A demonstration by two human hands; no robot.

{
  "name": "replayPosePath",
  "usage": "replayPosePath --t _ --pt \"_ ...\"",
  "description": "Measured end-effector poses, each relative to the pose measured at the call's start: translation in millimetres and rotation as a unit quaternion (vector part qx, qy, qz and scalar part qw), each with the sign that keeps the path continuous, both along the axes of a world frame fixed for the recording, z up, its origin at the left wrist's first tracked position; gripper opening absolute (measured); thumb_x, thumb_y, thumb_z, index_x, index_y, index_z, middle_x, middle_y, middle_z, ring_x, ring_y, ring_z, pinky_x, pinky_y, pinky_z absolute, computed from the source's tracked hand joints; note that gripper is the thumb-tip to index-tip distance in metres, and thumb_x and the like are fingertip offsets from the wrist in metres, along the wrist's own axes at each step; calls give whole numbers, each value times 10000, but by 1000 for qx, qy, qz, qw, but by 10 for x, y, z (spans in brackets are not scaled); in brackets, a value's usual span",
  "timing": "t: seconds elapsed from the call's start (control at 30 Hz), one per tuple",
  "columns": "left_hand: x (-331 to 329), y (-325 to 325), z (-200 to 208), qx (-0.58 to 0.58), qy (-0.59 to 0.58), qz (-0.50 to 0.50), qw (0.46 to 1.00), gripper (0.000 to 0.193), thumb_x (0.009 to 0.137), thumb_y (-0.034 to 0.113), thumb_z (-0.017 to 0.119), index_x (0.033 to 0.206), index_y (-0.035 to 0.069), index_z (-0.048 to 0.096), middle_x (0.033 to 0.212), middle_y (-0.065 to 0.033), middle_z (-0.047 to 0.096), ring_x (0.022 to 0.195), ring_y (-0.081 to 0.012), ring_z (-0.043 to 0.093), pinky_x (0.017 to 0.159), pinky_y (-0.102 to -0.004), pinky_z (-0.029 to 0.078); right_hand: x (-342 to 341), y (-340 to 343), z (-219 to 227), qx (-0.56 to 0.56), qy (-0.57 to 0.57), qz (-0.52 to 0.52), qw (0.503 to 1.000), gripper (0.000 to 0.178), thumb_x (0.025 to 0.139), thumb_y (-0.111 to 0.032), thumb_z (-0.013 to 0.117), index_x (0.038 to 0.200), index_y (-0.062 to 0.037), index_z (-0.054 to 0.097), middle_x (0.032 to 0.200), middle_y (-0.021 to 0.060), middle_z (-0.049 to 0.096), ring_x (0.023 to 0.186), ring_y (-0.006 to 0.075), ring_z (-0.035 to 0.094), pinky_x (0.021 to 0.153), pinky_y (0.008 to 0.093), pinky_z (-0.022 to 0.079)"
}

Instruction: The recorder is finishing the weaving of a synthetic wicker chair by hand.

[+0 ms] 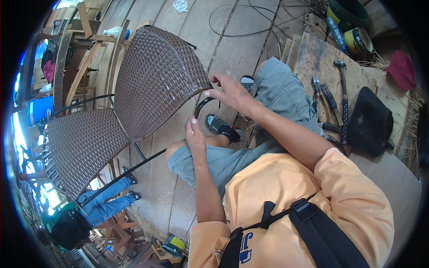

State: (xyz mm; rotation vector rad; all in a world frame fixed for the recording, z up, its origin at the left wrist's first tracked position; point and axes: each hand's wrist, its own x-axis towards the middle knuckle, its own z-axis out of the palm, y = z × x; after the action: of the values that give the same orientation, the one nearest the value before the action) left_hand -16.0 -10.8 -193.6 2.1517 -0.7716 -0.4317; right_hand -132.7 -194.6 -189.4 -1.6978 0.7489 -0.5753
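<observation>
A chair with a dark brown woven panel and a second woven panel lies tilted on my left, joined by a black metal frame. My left hand closes around the bent end of the frame, close to my knee. At the near corner of the larger panel, my right hand has its thumb and fingers curled in against the woven edge. A thin dark strand curves below that hand; whether the fingers hold it is hidden.
On my right, a wooden board carries a hammer, pliers and a black cap-like item. Loops of thin cable lie on the plank floor. A person in jeans is beyond the chair.
</observation>
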Motion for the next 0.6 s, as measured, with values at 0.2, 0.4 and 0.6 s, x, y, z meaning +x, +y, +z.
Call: replayPosePath --t 0.2,0.4,0.6 --pt "-247 -288 716 97 -61 -18 993 283 929 182 503 1093 -33 586 1103 -206 585 1074 -316 542 935 -358 407 99 7 -347 233 -48 30 971 690 820 -342 670 1309 55 388 1086 189 607 954 247 598 873 329 457" --pt "243 -588 811 72 -332 -142 930 505 834 235 620 1259 10 466 1322 -192 446 1255 -380 375 1055 -469 276 199 -108 -347 304 -82 100 944 656 847 -403 631 1278 55 446 1034 150 612 950 178 588 860 293 458" --pt "365 -590 689 74 -348 -153 922 604 808 322 647 1301 35 447 1368 -180 407 1305 -376 315 1076 -496 221 234 -62 -330 242 -20 90 966 692 845 -480 594 1267 50 456 993 142 604 884 184 585 834 305 454"
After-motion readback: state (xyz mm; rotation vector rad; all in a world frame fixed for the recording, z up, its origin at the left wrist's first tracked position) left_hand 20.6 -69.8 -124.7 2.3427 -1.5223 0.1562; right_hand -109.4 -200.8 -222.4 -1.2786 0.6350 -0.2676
